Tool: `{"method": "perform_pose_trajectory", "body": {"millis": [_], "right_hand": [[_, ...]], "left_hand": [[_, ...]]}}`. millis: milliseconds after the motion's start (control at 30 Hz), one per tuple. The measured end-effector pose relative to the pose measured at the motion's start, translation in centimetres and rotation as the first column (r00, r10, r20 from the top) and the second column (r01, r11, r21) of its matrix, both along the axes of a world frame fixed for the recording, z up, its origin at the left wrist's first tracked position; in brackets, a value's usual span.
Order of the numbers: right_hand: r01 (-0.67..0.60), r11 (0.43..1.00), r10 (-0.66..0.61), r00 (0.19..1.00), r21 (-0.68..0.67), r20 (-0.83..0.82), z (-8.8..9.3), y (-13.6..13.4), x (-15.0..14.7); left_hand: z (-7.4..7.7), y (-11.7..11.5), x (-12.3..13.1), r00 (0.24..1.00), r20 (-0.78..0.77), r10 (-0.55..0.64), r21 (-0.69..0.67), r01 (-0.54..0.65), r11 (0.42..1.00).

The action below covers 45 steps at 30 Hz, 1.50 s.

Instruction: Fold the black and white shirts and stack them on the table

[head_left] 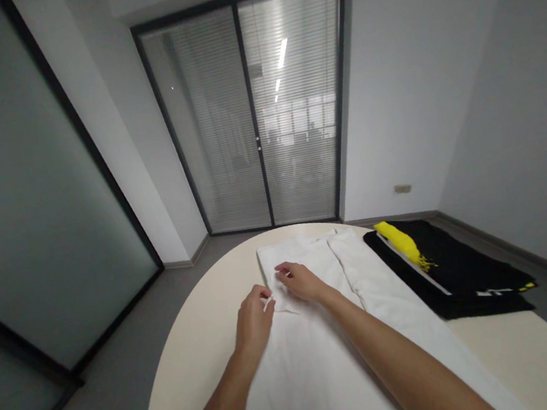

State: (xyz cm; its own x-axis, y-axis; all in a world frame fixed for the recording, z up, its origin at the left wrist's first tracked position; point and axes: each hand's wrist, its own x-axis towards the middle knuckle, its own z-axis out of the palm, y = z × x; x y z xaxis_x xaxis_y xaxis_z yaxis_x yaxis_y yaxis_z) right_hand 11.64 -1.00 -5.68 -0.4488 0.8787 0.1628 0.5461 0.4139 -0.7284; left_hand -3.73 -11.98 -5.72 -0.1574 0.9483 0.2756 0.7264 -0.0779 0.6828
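Observation:
A large white cloth [320, 367], perhaps a garment, lies spread over the round table, with folded layers and a raised seam on its right half. At its left edge, my left hand [255, 318] pinches a small bit of the white cloth between thumb and fingers. Just to the right and slightly farther away is my right hand [301, 281], low over the cloth with its fingers bent and a little apart. Nothing shows in the right hand, though its fingertips lie close to the fabric. A short crease runs across the cloth below both hands.
The pale round table [193, 363] has its curved edge at left and far side. On its right lie folded black cloths [462, 261] with a yellow fringed piece [399, 240] on top. Behind stand glass doors [252, 120] with blinds and a frosted glass panel [22, 177].

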Motion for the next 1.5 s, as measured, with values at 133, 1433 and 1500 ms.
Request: {"method": "perform_pose_trajectory", "body": {"millis": [133,1433,1500], "right_hand": [[0.075,0.991,-0.078,0.996,-0.107,-0.029,-0.1,0.1,-0.7],[0.567,0.82,-0.564,0.824,-0.073,0.057,-1.6,6.0,8.2],[0.578,0.813,-0.573,0.816,-0.067,0.079,-2.0,6.2,8.8]], "left_hand": [[0.3,-0.6,1.6,0.994,0.075,-0.082,0.009,0.082,0.997],[1.8,-7.2,8.7,0.694,0.433,-0.574,-0.301,0.712,0.634],[1.8,-7.4,8.9,0.677,0.313,-0.666,-0.312,0.736,0.601]]}}
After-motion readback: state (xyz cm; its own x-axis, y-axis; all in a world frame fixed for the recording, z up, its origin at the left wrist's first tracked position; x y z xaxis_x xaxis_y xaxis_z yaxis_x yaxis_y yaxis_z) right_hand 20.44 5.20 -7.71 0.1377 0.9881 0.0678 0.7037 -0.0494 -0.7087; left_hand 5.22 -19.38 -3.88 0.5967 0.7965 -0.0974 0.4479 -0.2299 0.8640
